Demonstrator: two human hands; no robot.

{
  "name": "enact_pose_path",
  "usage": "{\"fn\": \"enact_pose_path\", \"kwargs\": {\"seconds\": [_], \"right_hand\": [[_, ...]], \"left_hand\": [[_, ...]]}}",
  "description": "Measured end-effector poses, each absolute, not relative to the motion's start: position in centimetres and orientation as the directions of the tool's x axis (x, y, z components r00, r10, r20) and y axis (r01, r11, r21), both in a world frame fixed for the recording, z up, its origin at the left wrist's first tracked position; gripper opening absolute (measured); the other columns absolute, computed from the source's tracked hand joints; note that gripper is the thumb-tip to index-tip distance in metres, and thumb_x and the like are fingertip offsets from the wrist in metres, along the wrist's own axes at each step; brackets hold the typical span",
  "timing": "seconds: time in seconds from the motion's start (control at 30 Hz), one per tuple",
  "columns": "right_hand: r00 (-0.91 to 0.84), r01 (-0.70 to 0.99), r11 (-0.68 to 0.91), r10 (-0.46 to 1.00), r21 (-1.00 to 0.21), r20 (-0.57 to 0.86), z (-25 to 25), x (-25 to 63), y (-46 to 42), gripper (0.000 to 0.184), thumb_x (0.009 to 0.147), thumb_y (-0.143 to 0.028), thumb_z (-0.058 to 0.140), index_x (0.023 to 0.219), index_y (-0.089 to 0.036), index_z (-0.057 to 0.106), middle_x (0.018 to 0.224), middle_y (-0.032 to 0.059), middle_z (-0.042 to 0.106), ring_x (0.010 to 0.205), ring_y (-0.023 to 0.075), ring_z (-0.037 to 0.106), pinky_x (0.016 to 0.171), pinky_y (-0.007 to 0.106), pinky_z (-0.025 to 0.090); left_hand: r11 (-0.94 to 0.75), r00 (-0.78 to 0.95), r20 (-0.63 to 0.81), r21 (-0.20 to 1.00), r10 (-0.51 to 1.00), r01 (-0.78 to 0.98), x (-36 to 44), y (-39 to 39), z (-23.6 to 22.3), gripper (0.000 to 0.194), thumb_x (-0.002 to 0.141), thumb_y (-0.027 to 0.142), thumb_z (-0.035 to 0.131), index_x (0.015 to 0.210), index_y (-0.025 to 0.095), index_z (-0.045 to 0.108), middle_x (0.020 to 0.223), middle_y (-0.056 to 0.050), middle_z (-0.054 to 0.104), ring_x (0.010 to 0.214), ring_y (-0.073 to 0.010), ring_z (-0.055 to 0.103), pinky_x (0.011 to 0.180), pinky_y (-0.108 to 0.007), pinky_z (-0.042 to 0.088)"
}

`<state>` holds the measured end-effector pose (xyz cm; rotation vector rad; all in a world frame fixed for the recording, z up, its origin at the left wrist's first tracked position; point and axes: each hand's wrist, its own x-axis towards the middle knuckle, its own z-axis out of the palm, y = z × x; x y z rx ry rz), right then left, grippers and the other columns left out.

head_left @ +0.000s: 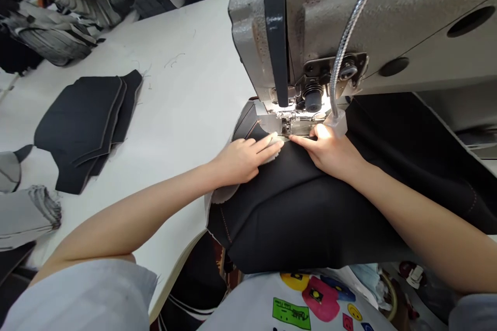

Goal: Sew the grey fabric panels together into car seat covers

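A large piece of black fabric [310, 217] lies across the machine bed and drapes over the table's front edge, with its pale underside showing along the left edge. My left hand [246, 159] rests on the fabric just left of the presser foot [286, 125], fingers stretched out and lying flat. On the other side, my right hand [330, 150] has its index finger extended toward the foot. A fold of the fabric shows between that finger and the bent thumb; the remaining fingers are mostly hidden. The sewing machine [272, 26] stands directly above both hands.
Cut dark fabric pieces [81, 119] lie stacked on the white table [174, 98] to the left. Bundled grey pieces [29, 217] sit at the left edge, with more fabric piles [58, 36] behind. A flexible metal lamp neck [345, 36] hangs close to my right hand.
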<state>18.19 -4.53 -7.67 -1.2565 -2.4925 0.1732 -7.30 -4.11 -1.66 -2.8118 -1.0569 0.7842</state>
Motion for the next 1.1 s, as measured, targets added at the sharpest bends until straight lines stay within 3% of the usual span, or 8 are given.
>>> {"fn": "enact_pose_path", "kwargs": {"seconds": [0.17, 0.27, 0.37, 0.47, 0.73, 0.9, 1.0, 1.1], "right_hand": [[-0.629, 0.702, 0.687, 0.722, -0.189, 0.287, -7.5, 18.9, -4.5, 0.049, 0.089, -0.01, 0.047, 0.126, -0.034, 0.068, 0.088, 0.0056, 0.057, 0.075, 0.018, 0.046, 0.061, 0.028, 0.028], [-0.683, 0.641, 0.75, 0.654, -0.162, 0.325, -7.4, 19.3, -4.8, 0.047, 0.089, -0.01, 0.045, 0.121, -0.034, 0.071, 0.09, 0.0048, 0.057, 0.073, 0.0166, 0.044, 0.06, 0.028, 0.025], [-0.689, 0.613, 0.774, 0.622, -0.159, 0.372, -7.3, 19.4, -5.0, 0.044, 0.09, -0.01, 0.045, 0.114, -0.032, 0.074, 0.091, 0.005, 0.058, 0.073, 0.0164, 0.044, 0.063, 0.029, 0.027], [-0.68, 0.615, 0.768, 0.632, -0.181, 0.373, -7.3, 19.4, -4.8, 0.042, 0.09, -0.011, 0.046, 0.108, -0.032, 0.076, 0.09, 0.0054, 0.058, 0.074, 0.0172, 0.045, 0.063, 0.029, 0.029], [-0.562, 0.741, 0.604, 0.797, -0.293, 0.221, -7.8, 18.7, -4.3, 0.044, 0.091, -0.015, 0.043, 0.116, -0.035, 0.074, 0.089, 0.0077, 0.059, 0.083, 0.0213, 0.051, 0.065, 0.03, 0.036], [-0.556, 0.764, 0.584, 0.812, -0.273, 0.18, -7.2, 18.5, -4.6, 0.046, 0.091, -0.013, 0.042, 0.12, -0.033, 0.073, 0.098, 0.0094, 0.062, 0.083, 0.0214, 0.052, 0.064, 0.03, 0.038], [-0.543, 0.779, 0.578, 0.816, -0.242, 0.198, -6.5, 18.7, -5.1, 0.048, 0.092, -0.014, 0.041, 0.129, -0.033, 0.066, 0.092, 0.0075, 0.063, 0.075, 0.0195, 0.051, 0.059, 0.029, 0.034], [-0.569, 0.733, 0.623, 0.781, -0.273, 0.257, -6.0, 18.9, -5.6, 0.046, 0.096, -0.02, 0.038, 0.135, -0.026, 0.061, 0.085, 0.0055, 0.063, 0.069, 0.0179, 0.05, 0.058, 0.029, 0.03]], "left_hand": [[-0.808, 0.72, -0.498, 0.065, 0.483, 0.586, -7.4, -3.5, -1.5, 0.088, 0.078, 0.022, 0.051, 0.158, 0.028, 0.014, 0.166, -0.009, 0.014, 0.102, -0.0214, 0.065, 0.071, -0.029, 0.047], [-0.826, 0.769, -0.489, 0.155, 0.413, 0.542, -7.0, -2.2, -0.6, 0.084, 0.077, 0.023, 0.052, 0.155, 0.031, 0.022, 0.156, -0.007, 0.038, 0.1, -0.0209, 0.065, 0.067, -0.027, 0.045], [-0.861, 0.765, -0.517, 0.098, 0.384, 0.498, -5.6, -1.2, 0.5, 0.071, 0.078, 0.027, 0.053, 0.148, 0.033, 0.038, 0.123, -0.006, 0.063, 0.082, -0.0211, 0.066, 0.062, -0.029, 0.042], [-0.882, 0.749, -0.539, 0.024, 0.385, 0.47, -4.2, -0.4, 1.1, 0.065, 0.078, 0.028, 0.053, 0.142, 0.035, 0.045, 0.105, -0.005, 0.068, 0.078, -0.0233, 0.066, 0.063, -0.03, 0.043], [-0.619, 0.4, -0.567, -0.265, 0.72, 0.739, -4.6, 1.3, 0.1, 0.083, 0.081, 0.026, 0.052, 0.157, 0.023, 0.018, 0.107, -0.011, 0.072, 0.088, -0.0297, 0.068, 0.073, -0.034, 0.047], [-0.579, 0.452, -0.384, -0.342, 0.805, 0.741, -5.3, -0.9, 0.4, 0.075, 0.085, 0.024, 0.047, 0.157, 0.02, 0.024, 0.118, -0.015, 0.066, 0.076, -0.0254, 0.069, 0.062, -0.033, 0.047], [-0.662, 0.613, -0.253, -0.336, 0.748, 0.67, -6.9, -4.3, 2.0, 0.069, 0.086, 0.027, 0.052, 0.152, 0.022, 0.036, 0.101, -0.011, 0.069, 0.067, -0.0223, 0.066, 0.057, -0.032, 0.045], [-0.758, 0.811, 0.04, -0.329, 0.584, 0.563, -8.6, -9.4, 4.2, 0.061, 0.088, 0.029, 0.059, 0.146, 0.032, 0.043, 0.087, -0.005, 0.07, 0.058, -0.0177, 0.06, 0.054, -0.031, 0.043]]}}
